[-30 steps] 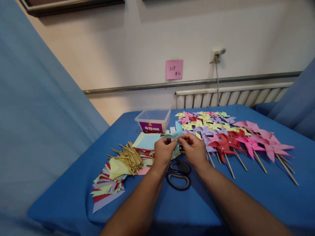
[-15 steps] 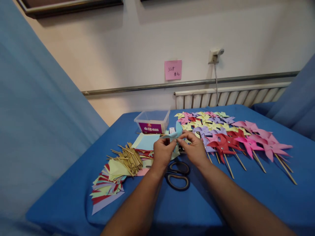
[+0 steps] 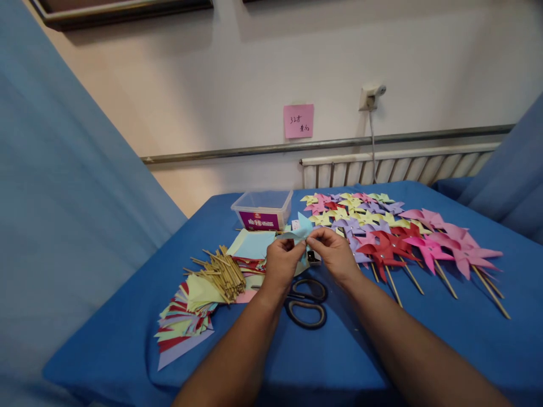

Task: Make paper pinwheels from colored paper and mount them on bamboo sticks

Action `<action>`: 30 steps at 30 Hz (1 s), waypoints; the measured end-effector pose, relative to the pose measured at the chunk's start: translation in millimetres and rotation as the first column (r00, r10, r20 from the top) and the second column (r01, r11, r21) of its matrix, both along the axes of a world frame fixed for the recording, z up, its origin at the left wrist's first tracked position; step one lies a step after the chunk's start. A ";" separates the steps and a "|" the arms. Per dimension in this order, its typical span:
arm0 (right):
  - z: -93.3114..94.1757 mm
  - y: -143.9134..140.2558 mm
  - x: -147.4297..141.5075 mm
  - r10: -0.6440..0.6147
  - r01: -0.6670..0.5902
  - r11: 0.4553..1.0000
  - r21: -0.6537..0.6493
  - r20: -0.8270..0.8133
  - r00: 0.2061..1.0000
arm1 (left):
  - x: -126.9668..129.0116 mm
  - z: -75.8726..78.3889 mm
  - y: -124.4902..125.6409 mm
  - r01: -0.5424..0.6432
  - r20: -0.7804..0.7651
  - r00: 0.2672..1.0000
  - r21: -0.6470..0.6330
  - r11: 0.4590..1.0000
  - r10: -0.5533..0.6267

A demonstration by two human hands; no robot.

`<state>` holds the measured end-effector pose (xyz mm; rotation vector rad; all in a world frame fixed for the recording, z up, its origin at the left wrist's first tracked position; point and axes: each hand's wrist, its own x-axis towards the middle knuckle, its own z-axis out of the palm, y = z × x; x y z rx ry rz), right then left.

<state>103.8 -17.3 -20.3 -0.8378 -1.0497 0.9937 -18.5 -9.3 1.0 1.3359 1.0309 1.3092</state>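
Fingers (image 3: 292,244) of both hands pinched on light blue pinwheel (image 3: 300,229), raised above scissors (image 3: 306,304) to keep folded points gathered at centre.

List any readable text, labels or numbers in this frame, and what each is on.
"32" followed by unclear handwritten characters: pink sticky note on the wall.
Purple label on the clear plastic box: light characters, too blurred to read.
Small white tag beside the box: too small to read.

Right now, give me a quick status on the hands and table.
Left hand and right hand pinch light blue pinwheel. Scissors lie below. Finished pinwheels right.
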 end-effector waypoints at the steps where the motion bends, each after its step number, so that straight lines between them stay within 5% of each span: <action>1: 0.4 0.0 -0.6 -0.001 0.001 1.000 -0.002 -0.003 1.000 | 0.3 0.8 -0.5 -0.002 0.006 1.000 -0.002 1.000 0.002; 9: 6.0 -3.2 -5.9 -0.007 0.007 1.000 -0.004 -0.118 0.993 | 0.7 2.8 -2.1 -0.063 -0.029 0.998 0.005 0.998 0.063; 16: -1.0 1.9 2.7 0.012 -0.012 1.000 -0.005 0.081 0.997 | -1.8 5.2 -1.7 -0.074 -0.107 0.991 0.058 0.996 0.079; 30: -4.3 0.8 1.0 -0.108 0.114 0.993 -0.020 0.184 0.977 | -2.8 1.5 -1.0 -0.066 -0.119 0.990 0.075 0.995 0.075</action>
